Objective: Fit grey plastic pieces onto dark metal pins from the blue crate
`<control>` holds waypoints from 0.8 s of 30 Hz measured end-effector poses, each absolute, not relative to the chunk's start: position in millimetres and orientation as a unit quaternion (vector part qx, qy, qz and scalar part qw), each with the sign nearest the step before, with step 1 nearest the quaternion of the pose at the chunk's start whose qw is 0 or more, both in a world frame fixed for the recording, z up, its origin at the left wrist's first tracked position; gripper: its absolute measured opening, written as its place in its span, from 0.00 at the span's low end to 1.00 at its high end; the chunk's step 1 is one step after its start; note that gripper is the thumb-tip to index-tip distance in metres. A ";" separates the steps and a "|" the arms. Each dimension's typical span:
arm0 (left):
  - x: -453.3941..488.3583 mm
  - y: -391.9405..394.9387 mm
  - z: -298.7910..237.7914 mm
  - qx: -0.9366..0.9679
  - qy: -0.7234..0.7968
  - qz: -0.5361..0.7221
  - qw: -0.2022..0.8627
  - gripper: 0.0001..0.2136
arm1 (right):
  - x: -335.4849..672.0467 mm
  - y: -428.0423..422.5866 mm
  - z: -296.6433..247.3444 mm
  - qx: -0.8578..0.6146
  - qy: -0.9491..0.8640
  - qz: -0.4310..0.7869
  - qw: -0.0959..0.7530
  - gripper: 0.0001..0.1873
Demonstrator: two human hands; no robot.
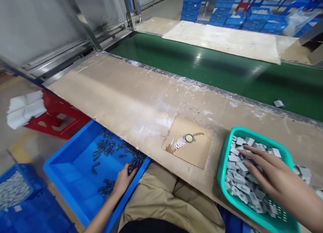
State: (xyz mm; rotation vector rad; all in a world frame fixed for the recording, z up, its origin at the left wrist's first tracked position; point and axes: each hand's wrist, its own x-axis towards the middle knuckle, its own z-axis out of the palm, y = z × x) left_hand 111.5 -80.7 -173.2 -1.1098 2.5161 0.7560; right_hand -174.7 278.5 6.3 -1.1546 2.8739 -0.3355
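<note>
My left hand (124,179) reaches down into a blue bin (75,162) beside my lap, its fingers curled over a cluster of small dark metal parts (136,160) near the bin's right wall. My right hand (272,179) lies flat with fingers stretched out on a heap of small grey-white plastic pieces (239,179) inside a teal basket (223,159) on the brown worktop (121,98). Between the two hands a cardboard patch (196,152) carries a small round ring fixture (189,138).
A green conveyor belt (227,71) runs behind the worktop, with one small grey piece (278,103) on it. A red stool (58,118) with white foam (24,108) stands at left. Another blue crate (17,192) of grey parts sits at lower left; blue crates (227,11) are stacked far back.
</note>
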 end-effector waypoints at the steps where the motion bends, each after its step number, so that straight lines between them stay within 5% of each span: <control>1: 105.8 -79.2 -171.8 -0.397 0.869 0.254 0.149 0.15 | -177.6 280.9 4.3 -0.378 0.919 -0.110 0.011 0.25; 8: 84.8 -71.6 -139.0 -0.415 0.874 0.192 0.163 0.11 | -192.2 299.0 -4.8 -0.356 0.930 -0.094 0.003 0.16; 15: 74.3 -35.0 -53.2 -0.355 0.899 0.223 0.131 0.10 | -175.4 259.0 24.9 -0.409 0.899 -0.132 -0.082 0.18; 24: 19.2 45.2 -19.0 -0.025 0.921 0.372 -0.115 0.03 | -217.6 141.3 30.5 -0.425 0.885 -0.110 0.157 0.18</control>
